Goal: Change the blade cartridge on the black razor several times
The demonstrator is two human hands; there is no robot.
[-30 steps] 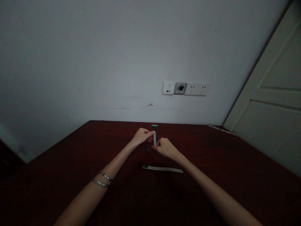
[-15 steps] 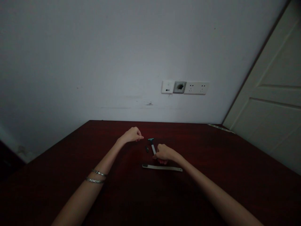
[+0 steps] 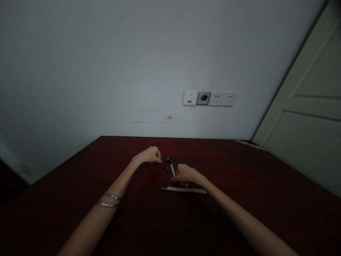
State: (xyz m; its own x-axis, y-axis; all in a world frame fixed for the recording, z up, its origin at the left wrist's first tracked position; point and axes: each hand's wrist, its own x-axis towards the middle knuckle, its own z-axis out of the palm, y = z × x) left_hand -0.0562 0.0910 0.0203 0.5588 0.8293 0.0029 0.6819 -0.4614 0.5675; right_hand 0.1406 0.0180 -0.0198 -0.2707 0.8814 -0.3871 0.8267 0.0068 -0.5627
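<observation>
A razor (image 3: 173,170) with a pale grey handle and a dark head lies at a slant over the table. My right hand (image 3: 185,174) is closed on the lower end of its handle. Left of the razor is a small dark piece (image 3: 166,168), perhaps a spare blade cartridge. My left hand (image 3: 151,155) hovers left of the razor head, its fingers curled into a pinch; whether anything is between them is hidden. Below my right hand rests a long, thin, pale handle-like strip (image 3: 183,190) with a dark left end and a small hole at its right end.
The dark red table (image 3: 128,220) meets a pale wall (image 3: 133,71) at its far edge. Sockets and switches (image 3: 209,98) are set in the wall. A white panelled door (image 3: 311,106) stands at the right, with a thin patterned strip (image 3: 250,145) near the table's far right corner.
The razor has turned in my right hand, so its head now tilts and sits slightly further left. My left hand has dipped a little. The dark piece and the pale strip stay put.
</observation>
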